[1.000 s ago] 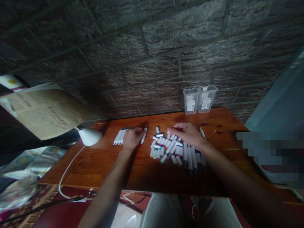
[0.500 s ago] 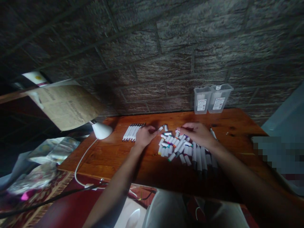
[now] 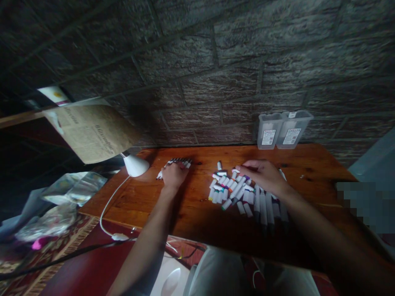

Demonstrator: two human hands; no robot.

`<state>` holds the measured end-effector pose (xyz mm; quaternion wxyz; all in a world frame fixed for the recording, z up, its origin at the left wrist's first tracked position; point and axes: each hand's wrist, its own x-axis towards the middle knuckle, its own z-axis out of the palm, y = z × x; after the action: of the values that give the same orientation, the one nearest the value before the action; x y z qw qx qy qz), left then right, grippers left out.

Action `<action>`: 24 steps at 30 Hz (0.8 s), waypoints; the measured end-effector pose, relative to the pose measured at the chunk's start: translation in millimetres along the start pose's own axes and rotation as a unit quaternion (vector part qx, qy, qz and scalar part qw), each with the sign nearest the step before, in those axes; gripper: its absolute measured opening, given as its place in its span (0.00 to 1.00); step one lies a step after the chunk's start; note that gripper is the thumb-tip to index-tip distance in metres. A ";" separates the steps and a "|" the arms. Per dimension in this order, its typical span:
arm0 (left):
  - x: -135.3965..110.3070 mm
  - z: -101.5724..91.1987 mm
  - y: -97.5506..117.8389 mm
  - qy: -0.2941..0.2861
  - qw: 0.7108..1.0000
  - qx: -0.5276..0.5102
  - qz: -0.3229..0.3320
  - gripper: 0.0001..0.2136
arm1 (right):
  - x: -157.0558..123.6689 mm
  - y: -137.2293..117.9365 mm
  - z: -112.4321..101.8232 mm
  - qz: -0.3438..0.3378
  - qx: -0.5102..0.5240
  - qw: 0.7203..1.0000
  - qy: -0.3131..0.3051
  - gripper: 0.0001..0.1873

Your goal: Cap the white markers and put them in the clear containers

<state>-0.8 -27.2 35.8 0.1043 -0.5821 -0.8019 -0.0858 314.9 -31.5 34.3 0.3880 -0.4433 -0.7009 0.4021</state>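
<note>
A pile of white markers with coloured caps [image 3: 234, 191] lies in the middle of the wooden table [image 3: 191, 205]. My right hand [image 3: 262, 174] rests on the pile's far right side. Its fingers are curled together, with the tips down among the markers, and what they pinch is hidden. To the left, a neat row of dark-tipped markers [image 3: 180, 161] lies side by side. My left hand [image 3: 173, 174] covers most of that row with its fingers folded over a white marker whose end [image 3: 188, 165] shows at the row's right side.
Two clear plastic boxes [image 3: 270, 130] [image 3: 293, 129] with labels stand against the brick wall at the back right. A white lamp head [image 3: 135, 165] and its cable [image 3: 108, 205] are at the table's left. A newspaper [image 3: 92, 131] and plastic bags [image 3: 58, 205] lie further left.
My left hand has moved left from the pile's edge to the row, carrying a marker. My right hand has stayed on the pile. The view has shifted a little.
</note>
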 end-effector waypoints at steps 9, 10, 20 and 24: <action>8.0 14.5 -21.5 -0.009 0.997 -0.046 -0.065 0.40 | 0.7 1.3 -1.6 0.002 0.011 1.000 0.001 0.19; 9.8 16.6 -22.7 -0.032 0.996 -0.042 -0.075 0.43 | 0.6 1.2 -1.5 0.005 0.011 1.000 0.000 0.19; 31.1 15.9 -28.0 -0.151 0.982 0.002 -0.115 0.64 | -0.6 -4.8 -3.3 0.008 0.020 1.000 -0.004 0.18; 37.7 16.4 -40.8 -0.181 0.976 0.011 -0.120 0.61 | -0.5 -5.0 -3.6 0.013 0.019 1.000 -0.011 0.18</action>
<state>-52.1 -1.0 29.4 -0.0473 -0.4865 -0.8722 0.0181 316.7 -32.6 40.1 0.3832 -0.4403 -0.6918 0.4250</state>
